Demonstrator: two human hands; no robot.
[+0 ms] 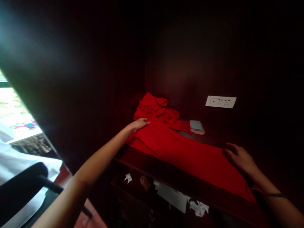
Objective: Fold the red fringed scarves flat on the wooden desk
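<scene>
A long red cloth (190, 155) lies along a dark wooden shelf, spread out toward the right and bunched into a crumpled heap at the far left end. My left hand (139, 124) pinches the cloth near that heap, thumb and fingers closed over its edge. Over the right end of the cloth is my right hand (239, 156), fingers apart and slightly curved. Its fingertips are at the cloth's upper edge; whether they touch it I cannot tell. A dark band circles the right wrist.
A white socket plate (220, 102) is on the dark back wall. A small pale, blurred object (196, 126) sits behind the cloth. Below, a lower shelf holds white papers (172, 196) and a small brown item (144, 182). A black chair part (23, 180) stands at left, by a bright window (14, 110).
</scene>
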